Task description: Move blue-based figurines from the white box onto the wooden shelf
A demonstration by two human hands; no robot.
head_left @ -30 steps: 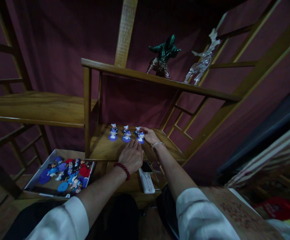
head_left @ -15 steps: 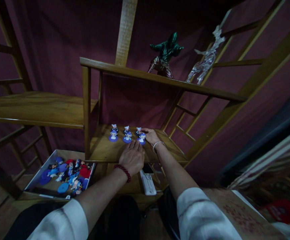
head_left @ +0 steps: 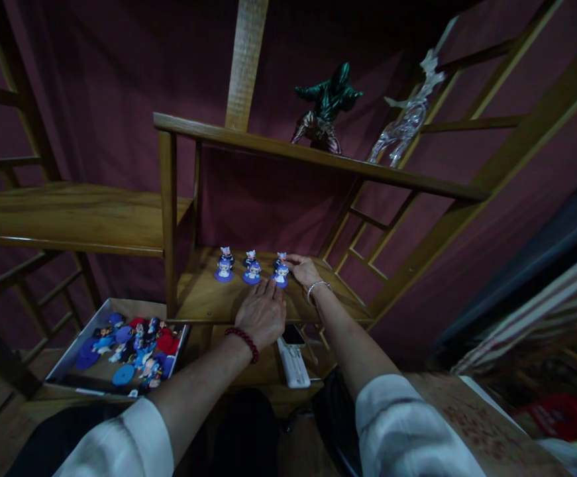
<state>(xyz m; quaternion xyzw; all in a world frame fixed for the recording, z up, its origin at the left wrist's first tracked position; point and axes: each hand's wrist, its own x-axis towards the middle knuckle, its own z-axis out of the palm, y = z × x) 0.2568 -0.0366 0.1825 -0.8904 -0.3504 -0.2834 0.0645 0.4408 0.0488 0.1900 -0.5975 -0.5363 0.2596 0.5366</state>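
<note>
Two rows of small figurines stand on the wooden shelf (head_left: 199, 301), three in each row. At the right end of the back row, the fingertips of my right hand (head_left: 304, 270) are closed on a dark-based figurine (head_left: 281, 258) with a pale, eared head. My left hand (head_left: 262, 313) lies palm down at the shelf's front edge with fingers stretched out. Its fingertips are close to the purple-based front right figurine (head_left: 281, 275); whether they touch it I cannot tell. The middle front figurine (head_left: 252, 272) and left front figurine (head_left: 223, 269) stand upright on purple bases.
Below left sits an open box (head_left: 57, 368) heaped with more figurines. A white object (head_left: 294, 368) and a dark phone-like item (head_left: 294, 336) lie under the shelf. Above, the upper shelf (head_left: 248, 142) bears a green-and-bronze statue (head_left: 325, 109) and a clear deer ornament (head_left: 407, 119).
The back right figurine has shifted a little to the right with my right hand, widening its gap from the middle one. My left hand stays nearly where it was.
</note>
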